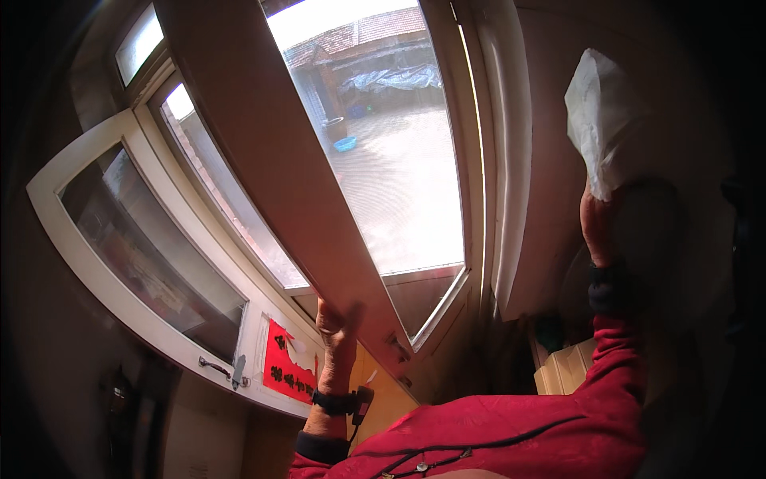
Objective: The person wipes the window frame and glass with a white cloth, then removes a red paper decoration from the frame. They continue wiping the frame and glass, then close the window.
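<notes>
A long brown panel (269,132) slants across the view in front of a glazed door. My left hand (335,323) grips its left edge near the lower end, and the fingers are partly hidden by the panel. Up at the right, my right hand (596,224) holds a crumpled white cloth (598,114), bunched at the bottom and spread out above the fingers. Behind the cloth is a plain brownish surface (550,179); whether the cloth touches it I cannot tell.
A white-framed door leaf (84,233) with a pull handle (214,366) swings out at the left. Torn red paper (287,365) with writing is stuck on it. Through the glass (407,197), a yard shows a blue basin (345,143). A cream ridged object (565,368) stands low at the right.
</notes>
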`<move>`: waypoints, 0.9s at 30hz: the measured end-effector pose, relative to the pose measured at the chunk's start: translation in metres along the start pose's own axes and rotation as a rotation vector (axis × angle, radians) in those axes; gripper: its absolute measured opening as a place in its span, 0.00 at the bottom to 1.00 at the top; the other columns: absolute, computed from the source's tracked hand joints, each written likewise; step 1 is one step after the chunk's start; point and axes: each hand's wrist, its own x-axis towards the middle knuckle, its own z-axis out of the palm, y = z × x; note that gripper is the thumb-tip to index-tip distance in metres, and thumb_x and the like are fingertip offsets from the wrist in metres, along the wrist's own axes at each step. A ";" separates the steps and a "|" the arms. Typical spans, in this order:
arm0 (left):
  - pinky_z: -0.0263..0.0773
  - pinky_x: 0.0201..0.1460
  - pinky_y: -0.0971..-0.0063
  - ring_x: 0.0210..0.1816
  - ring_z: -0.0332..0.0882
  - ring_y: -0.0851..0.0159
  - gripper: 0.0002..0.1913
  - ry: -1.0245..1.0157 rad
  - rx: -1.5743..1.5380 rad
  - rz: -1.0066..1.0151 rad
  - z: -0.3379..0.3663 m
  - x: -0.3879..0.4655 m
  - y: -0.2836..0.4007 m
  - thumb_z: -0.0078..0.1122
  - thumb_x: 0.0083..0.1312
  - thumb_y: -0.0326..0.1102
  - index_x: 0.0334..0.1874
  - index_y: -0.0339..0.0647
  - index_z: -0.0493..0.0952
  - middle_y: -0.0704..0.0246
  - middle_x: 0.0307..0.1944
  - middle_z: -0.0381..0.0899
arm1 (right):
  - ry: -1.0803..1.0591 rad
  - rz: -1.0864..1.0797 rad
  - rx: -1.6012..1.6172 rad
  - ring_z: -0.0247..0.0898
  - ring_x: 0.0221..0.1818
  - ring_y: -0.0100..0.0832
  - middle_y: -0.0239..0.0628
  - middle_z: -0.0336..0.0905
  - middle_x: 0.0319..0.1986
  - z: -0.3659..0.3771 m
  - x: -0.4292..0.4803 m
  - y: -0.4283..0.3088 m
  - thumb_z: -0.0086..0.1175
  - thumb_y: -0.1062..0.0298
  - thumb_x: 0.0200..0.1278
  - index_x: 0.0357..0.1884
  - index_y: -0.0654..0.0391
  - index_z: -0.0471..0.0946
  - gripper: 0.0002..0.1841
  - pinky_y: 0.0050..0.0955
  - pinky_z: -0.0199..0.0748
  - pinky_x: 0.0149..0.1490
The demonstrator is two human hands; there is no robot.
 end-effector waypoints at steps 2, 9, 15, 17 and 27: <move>0.67 0.56 0.76 0.51 0.71 0.73 0.23 -0.008 -0.027 0.020 -0.001 0.001 -0.002 0.61 0.61 0.23 0.59 0.42 0.71 0.74 0.50 0.75 | -0.076 -0.094 -0.039 0.73 0.45 0.41 0.47 0.78 0.43 -0.010 0.009 -0.002 0.48 0.73 0.69 0.47 0.66 0.76 0.10 0.35 0.70 0.52; 0.71 0.48 0.81 0.44 0.72 0.77 0.20 -0.013 -0.084 0.012 0.000 0.000 -0.001 0.60 0.60 0.18 0.54 0.41 0.72 0.76 0.43 0.75 | -0.206 -0.148 0.192 0.77 0.44 0.53 0.53 0.78 0.43 0.105 -0.040 -0.047 0.42 0.91 0.52 0.53 0.65 0.73 0.24 0.37 0.75 0.49; 0.68 0.54 0.78 0.49 0.72 0.73 0.22 0.031 -0.021 -0.011 -0.003 -0.002 -0.003 0.60 0.59 0.20 0.57 0.40 0.71 0.73 0.48 0.75 | -0.227 -0.053 0.441 0.70 0.57 0.53 0.51 0.75 0.52 0.198 -0.120 -0.123 0.50 0.84 0.59 0.55 0.63 0.72 0.20 0.40 0.70 0.60; 0.67 0.57 0.76 0.52 0.72 0.72 0.23 0.040 -0.010 0.001 -0.005 -0.002 -0.006 0.59 0.59 0.20 0.58 0.40 0.71 0.72 0.51 0.75 | -0.336 -0.041 0.570 0.65 0.63 0.49 0.53 0.69 0.59 0.195 -0.136 -0.127 0.49 0.82 0.64 0.57 0.67 0.71 0.18 0.41 0.66 0.64; 0.66 0.56 0.73 0.51 0.70 0.70 0.25 0.248 0.035 -0.062 -0.004 -0.008 -0.007 0.60 0.53 0.19 0.55 0.41 0.71 0.73 0.48 0.73 | -0.241 -0.223 0.478 0.62 0.65 0.50 0.46 0.71 0.57 0.250 -0.048 -0.065 0.49 0.79 0.65 0.56 0.58 0.73 0.17 0.44 0.63 0.66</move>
